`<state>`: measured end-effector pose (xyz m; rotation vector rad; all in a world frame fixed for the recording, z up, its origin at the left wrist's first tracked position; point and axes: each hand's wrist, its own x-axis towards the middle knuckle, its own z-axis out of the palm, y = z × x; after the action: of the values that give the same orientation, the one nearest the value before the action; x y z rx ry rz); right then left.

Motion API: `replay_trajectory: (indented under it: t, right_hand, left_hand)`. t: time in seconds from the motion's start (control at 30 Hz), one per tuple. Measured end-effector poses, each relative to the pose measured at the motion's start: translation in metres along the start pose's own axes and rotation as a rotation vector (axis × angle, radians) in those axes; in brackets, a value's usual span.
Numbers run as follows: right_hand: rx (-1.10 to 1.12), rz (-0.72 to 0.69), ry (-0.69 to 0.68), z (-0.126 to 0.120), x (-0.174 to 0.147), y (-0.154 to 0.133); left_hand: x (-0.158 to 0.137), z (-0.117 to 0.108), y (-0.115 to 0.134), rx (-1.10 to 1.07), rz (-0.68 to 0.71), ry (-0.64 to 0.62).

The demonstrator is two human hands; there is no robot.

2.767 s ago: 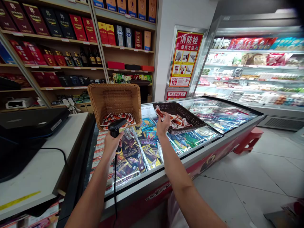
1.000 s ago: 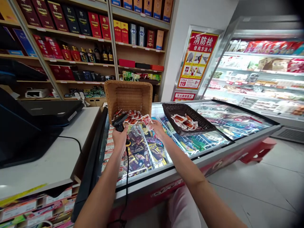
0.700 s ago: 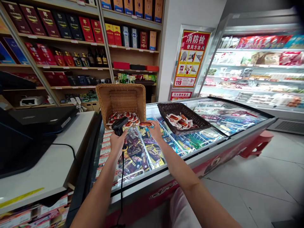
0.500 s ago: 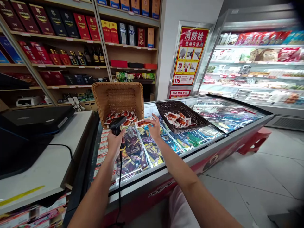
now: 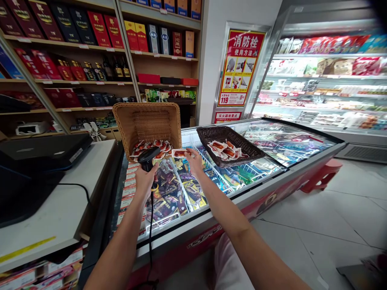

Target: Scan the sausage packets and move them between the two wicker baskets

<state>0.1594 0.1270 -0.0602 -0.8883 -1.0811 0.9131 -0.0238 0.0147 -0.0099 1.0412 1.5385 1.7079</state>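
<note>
The left hand (image 5: 145,179) held a scanner (image 5: 148,154); the right hand (image 5: 195,162) pinched a wrapped sausage (image 5: 179,153) in its grip, just beside the wicker basket (image 5: 155,125). Scanning seemed the current step, the next move calling for steady aim at the wrapper.

Barcode scanner (image 5: 148,157) black. Wicker basket (image 5: 151,127) woven tan; wicker tray (image 5: 240,139) woven dark brown. Held sausage packet (image 5: 179,153) white, reddish-brown. Fire-hydrant poster (image 5: 238,66), one o'clock: red, yellow.

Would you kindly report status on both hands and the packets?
Left hand gripping scanner; right hand pinching one snack packet. More packets in tan basket, dark basket. Scanner cable hanging below, clear of held packet.
</note>
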Motion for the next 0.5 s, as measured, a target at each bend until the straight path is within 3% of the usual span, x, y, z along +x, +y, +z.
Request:
replay_trajectory:
  t: [0.3,0.5]
  right_hand:
    - [-0.142,-0.151,0.164,-0.0053,-0.0031,-0.0059]
    - [-0.114,-0.110,0.204,-0.0026,-0.0015,-0.0022]
  left_hand:
    - [-0.0029,0.0038,-0.0022,0.069,0.019,-0.039]
    - [-0.0052,0.0057,-0.0061,0.093,0.034,-0.118]
